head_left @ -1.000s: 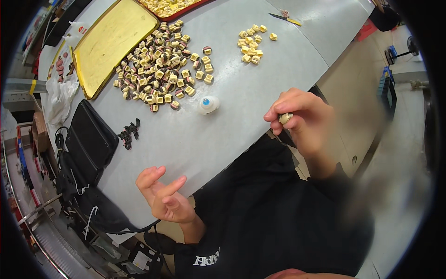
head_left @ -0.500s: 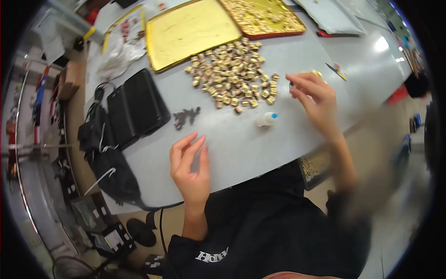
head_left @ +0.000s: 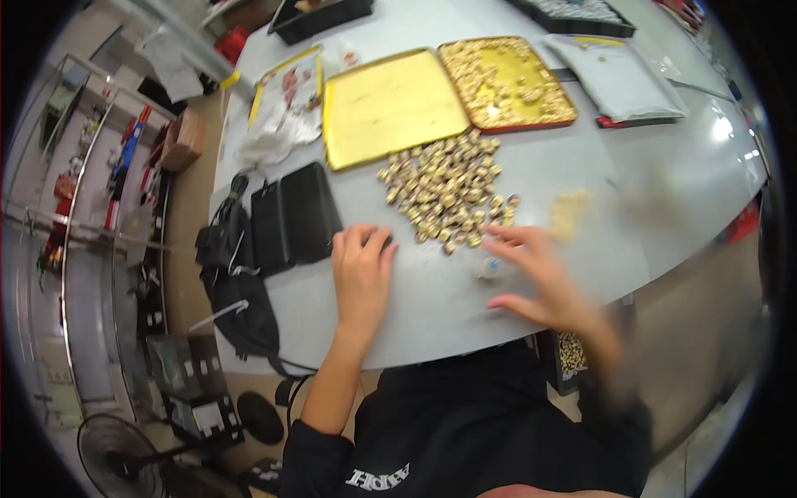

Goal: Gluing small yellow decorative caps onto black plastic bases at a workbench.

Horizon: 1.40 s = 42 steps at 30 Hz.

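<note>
No longer pinching, the freed right hand (head_left: 550,284) is opening around the bottle (head_left: 490,270) at its nine o'clock; the left hand's (head_left: 361,267) grip I cannot tell.

I see the pale yellow pieces (head_left: 570,214) only as a smear, the bottle (head_left: 489,269) blurred; the left hand (head_left: 362,270) hides what's beneath it; the top edge crops the black bin (head_left: 328,30).

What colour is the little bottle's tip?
The bottle tip is blue, in the head view.
</note>
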Each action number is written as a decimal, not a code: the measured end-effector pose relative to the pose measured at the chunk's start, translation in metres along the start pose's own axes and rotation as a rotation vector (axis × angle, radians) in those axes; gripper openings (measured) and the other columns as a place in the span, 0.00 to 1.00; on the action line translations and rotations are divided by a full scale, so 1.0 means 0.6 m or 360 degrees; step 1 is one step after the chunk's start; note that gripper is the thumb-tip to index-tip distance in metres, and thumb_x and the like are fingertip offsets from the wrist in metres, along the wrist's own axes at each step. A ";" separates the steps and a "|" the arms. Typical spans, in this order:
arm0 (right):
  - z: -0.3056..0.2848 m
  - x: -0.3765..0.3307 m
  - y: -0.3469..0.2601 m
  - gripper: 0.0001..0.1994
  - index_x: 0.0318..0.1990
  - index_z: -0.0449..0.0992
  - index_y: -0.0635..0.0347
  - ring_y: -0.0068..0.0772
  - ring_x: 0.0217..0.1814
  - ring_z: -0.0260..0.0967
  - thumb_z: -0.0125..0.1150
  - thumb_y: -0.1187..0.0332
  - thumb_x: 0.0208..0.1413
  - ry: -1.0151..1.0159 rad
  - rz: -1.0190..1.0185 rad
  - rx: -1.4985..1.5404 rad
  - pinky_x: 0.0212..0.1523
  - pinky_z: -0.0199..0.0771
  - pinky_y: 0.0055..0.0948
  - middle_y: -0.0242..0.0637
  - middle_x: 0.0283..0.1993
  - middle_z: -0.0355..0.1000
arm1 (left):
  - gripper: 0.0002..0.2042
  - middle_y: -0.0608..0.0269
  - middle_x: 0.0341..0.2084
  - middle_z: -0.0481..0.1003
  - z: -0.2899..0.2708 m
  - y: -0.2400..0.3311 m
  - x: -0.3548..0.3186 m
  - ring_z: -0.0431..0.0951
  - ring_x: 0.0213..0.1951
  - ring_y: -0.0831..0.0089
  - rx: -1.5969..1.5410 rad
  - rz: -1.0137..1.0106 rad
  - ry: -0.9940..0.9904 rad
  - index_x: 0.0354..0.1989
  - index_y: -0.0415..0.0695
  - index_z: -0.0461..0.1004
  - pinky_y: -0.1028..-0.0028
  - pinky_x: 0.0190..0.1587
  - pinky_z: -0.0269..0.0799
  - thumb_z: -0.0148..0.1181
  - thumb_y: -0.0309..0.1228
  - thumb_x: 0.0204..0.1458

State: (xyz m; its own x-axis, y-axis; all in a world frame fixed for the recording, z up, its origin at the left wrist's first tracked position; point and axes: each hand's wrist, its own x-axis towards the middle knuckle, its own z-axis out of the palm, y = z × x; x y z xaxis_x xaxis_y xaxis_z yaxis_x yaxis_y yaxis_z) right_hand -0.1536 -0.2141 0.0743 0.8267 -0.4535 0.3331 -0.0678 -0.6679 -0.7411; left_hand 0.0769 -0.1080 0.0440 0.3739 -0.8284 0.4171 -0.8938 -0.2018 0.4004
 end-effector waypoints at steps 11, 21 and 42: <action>0.041 -0.007 0.038 0.24 0.51 0.65 0.58 0.39 0.48 0.60 0.63 0.74 0.43 0.0028 -0.0103 0.0131 0.49 0.62 0.30 0.38 0.46 0.66 | 0.05 0.61 0.28 0.72 0.004 0.001 -0.007 0.68 0.36 0.62 -0.0125 0.0119 0.0147 0.25 0.37 0.74 0.70 0.38 0.65 0.60 0.19 0.38; 0.045 -0.016 0.030 0.20 0.52 0.61 0.64 0.31 0.37 0.69 0.54 0.78 0.50 0.0285 0.0328 0.0543 0.39 0.70 0.26 0.41 0.41 0.66 | 0.03 0.56 0.34 0.73 -0.044 0.052 -0.045 0.73 0.33 0.74 -0.1731 -0.0820 0.0374 0.33 0.38 0.68 0.78 0.37 0.72 0.54 0.22 0.50; -0.095 -0.189 -0.006 0.16 0.51 0.61 0.66 0.33 0.44 0.67 0.50 0.71 0.56 0.1761 0.0246 0.0406 0.43 0.70 0.28 0.44 0.41 0.68 | 0.15 0.64 0.30 0.65 -0.007 0.020 -0.134 0.63 0.29 0.78 -0.1970 -0.0789 0.0510 0.44 0.35 0.70 0.79 0.30 0.62 0.50 0.36 0.55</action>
State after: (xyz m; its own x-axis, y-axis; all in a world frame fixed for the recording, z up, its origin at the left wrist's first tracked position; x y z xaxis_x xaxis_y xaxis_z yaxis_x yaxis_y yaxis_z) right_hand -0.2792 -0.1940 0.0725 -0.1338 -0.8753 0.4646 0.0936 -0.4779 -0.8734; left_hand 0.0372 -0.0416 0.0187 0.7782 -0.6165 0.1193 0.0884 0.2957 0.9512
